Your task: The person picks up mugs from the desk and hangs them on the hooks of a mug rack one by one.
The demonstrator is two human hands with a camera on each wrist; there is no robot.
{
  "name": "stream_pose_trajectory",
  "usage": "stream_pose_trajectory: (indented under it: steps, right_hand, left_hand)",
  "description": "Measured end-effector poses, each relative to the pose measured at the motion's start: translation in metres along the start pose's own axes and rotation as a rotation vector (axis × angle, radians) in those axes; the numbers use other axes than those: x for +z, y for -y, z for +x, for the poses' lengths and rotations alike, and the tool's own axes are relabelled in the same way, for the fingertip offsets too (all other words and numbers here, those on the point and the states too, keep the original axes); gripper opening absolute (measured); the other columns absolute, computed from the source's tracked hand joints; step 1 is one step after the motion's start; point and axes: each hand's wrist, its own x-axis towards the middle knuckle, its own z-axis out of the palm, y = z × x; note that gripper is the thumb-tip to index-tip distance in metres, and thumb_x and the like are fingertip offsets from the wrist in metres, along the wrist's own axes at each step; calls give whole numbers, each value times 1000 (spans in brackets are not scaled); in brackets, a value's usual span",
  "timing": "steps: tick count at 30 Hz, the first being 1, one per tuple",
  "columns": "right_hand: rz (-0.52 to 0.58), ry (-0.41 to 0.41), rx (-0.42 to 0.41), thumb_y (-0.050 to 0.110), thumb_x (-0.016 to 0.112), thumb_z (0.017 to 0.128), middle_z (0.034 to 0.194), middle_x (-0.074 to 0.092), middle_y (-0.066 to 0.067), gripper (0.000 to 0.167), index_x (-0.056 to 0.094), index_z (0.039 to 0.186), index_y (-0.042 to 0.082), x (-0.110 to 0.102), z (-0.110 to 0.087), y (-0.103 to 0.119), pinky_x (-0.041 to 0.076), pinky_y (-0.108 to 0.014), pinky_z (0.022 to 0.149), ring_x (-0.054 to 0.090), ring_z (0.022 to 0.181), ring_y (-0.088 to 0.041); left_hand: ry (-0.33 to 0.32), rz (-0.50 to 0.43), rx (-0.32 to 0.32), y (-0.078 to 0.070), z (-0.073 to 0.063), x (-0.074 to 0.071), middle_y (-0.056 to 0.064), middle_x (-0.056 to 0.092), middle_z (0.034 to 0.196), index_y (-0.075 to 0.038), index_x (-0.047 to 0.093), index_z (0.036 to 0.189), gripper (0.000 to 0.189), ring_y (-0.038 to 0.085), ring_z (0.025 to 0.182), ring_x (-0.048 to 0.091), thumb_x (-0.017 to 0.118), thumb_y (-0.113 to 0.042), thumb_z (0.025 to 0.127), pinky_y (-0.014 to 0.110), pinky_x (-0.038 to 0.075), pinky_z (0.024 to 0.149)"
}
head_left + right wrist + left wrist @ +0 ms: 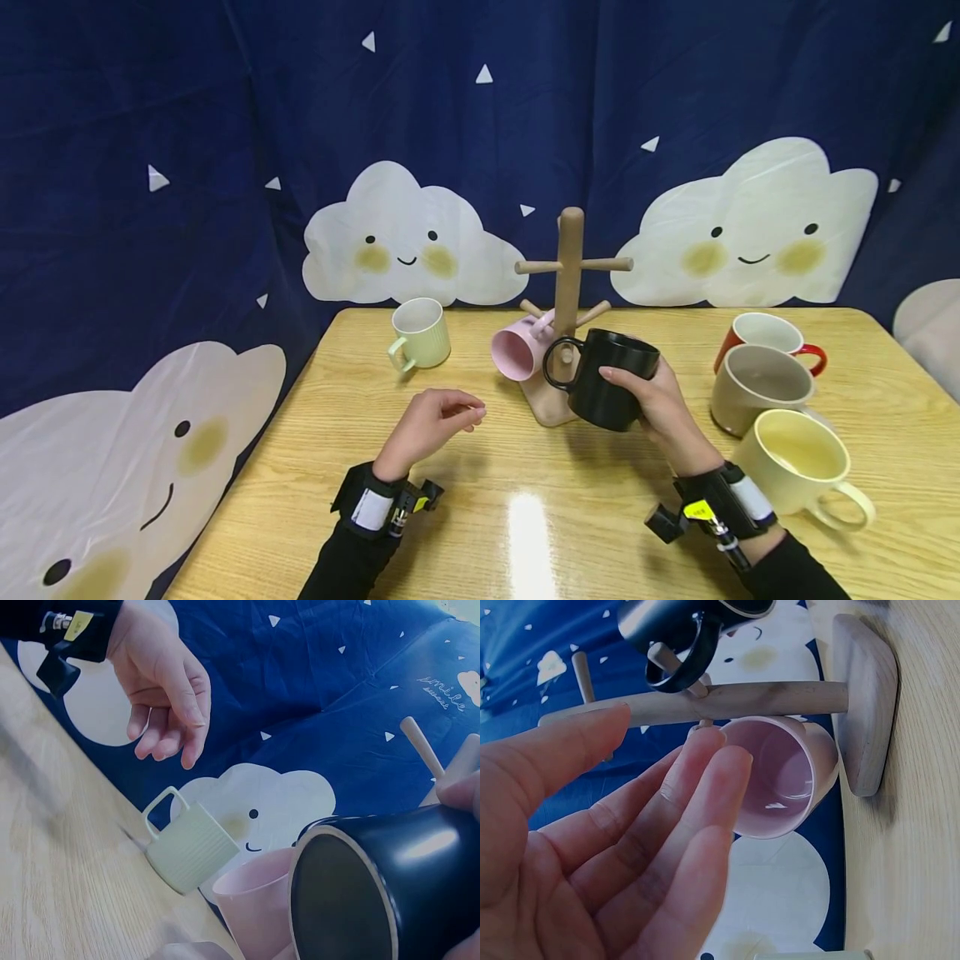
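Observation:
My right hand (663, 408) grips a black mug (609, 392) round its body, thumb across the near side, handle towards the left. The mug is raised before a wooden mug tree (568, 250). In the left wrist view, a wooden peg (664, 658) shows within the loop of the black mug's handle (703, 656). On a lower left peg of the tree hangs a pink mug (517, 352), its mouth facing forward. My left hand (431, 425) hovers over the table left of the tree, fingers loosely bent and holding nothing.
A pale green mug (427, 342) stands at the back left of the table (337, 508). Along the right are a red and white mug (772, 332), a grey-beige mug (731, 392) and a cream mug (772, 483) beside my right wrist. A dark blue curtain (450, 117) hangs behind.

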Motion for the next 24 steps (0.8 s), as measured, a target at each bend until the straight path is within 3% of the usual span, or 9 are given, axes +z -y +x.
stream_pose_trajectory:
  steps: [24]
  right_hand:
    - [-3, 4, -37, 14, 68, 81, 108, 50, 6, 58, 33, 127, 17, -1, 12, -8, 51, -21, 78, 58, 91, -3]
  left_hand:
    - [13, 11, 1, -3, -1, 0, 4, 70, 83, -7, 70, 97, 22, 18, 73, 66, 63, -25, 87, 23, 50, 68]
